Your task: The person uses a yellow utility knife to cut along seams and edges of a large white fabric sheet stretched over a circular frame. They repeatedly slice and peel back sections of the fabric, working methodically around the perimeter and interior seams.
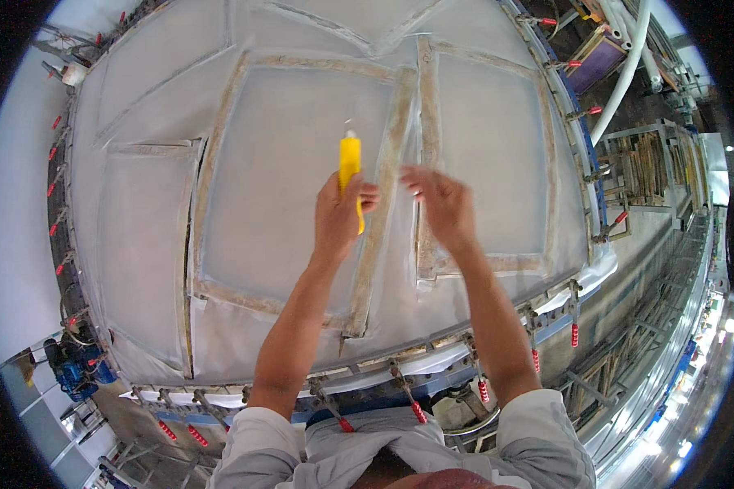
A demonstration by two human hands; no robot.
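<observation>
My left hand (338, 213) is closed around a slim yellow tool (350, 159) that looks like a utility knife. Its pale tip points away from me, over a large framed panel. To the right, my right hand (442, 204) hangs near a wooden strip (427, 122), its fingers bent toward the left hand and smeared by motion. Whether those fingers pinch anything is hidden by the blur. Beneath both hands, a thin translucent sheet (294, 163) is drawn tight over panels edged with wooden strips, such as the long one (390, 155) between the hands.
Clamps with red handles (418, 411) line the near edge and both sides of the table. At right stand a rack of wood pieces (632, 167) and a white hose (628, 77). A blue motor (72, 367) sits low on the left.
</observation>
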